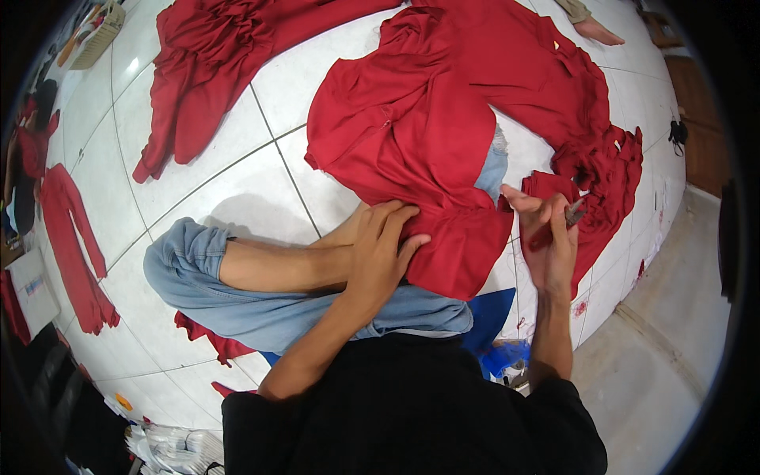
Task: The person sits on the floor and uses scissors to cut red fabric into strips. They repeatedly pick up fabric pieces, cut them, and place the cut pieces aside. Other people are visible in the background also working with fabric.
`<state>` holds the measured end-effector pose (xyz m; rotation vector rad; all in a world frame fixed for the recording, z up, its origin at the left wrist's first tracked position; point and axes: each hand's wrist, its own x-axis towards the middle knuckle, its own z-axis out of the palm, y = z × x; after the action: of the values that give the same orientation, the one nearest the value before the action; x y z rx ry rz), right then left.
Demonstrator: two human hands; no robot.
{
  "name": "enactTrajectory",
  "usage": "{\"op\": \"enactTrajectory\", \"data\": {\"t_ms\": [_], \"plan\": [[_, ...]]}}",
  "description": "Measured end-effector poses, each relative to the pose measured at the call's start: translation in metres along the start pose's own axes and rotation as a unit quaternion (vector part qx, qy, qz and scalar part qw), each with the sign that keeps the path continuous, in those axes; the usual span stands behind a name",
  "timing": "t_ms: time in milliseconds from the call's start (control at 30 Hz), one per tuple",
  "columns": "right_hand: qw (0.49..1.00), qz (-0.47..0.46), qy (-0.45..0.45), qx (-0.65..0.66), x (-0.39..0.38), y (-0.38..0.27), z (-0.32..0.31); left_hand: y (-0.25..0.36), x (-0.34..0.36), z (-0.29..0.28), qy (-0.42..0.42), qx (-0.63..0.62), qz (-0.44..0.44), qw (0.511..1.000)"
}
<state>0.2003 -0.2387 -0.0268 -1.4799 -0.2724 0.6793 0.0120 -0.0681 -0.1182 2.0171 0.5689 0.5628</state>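
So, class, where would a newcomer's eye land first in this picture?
First, on the big red cloth spread across the middle, bright against the white tiles. Next, on the bare hands: the left hand touches the cloth's near part, while the right hand, beside it, holds a small pointed tool.

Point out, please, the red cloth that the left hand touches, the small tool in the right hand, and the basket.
Red cloth (463, 257): head view, on its lower part.
Small tool (575, 213): head view, on its pointed end.
Basket (100, 39): head view, on its light side wall.
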Motion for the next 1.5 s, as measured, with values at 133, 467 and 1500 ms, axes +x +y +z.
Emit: {"op": "enactTrajectory", "data": {"t_ms": [133, 467, 1500], "plan": [[0.974, 0.024, 0.008, 0.224, 0.0, 0.001, 0.039, 0.011, 0.024, 0.017, -0.048, -0.024, -0.027, 0.998], [0.98, 0.086, -0.055, 0.17, 0.006, -0.064, 0.011, 0.035, 0.042, -0.074, -0.149, -0.017, 0.131, 0.98], [0.49, 0.357, 0.253, -0.754, -0.328, 0.104, -0.219, 0.068, 0.049, 0.0, -0.198, 0.071, 0.135, 0.968]]}}
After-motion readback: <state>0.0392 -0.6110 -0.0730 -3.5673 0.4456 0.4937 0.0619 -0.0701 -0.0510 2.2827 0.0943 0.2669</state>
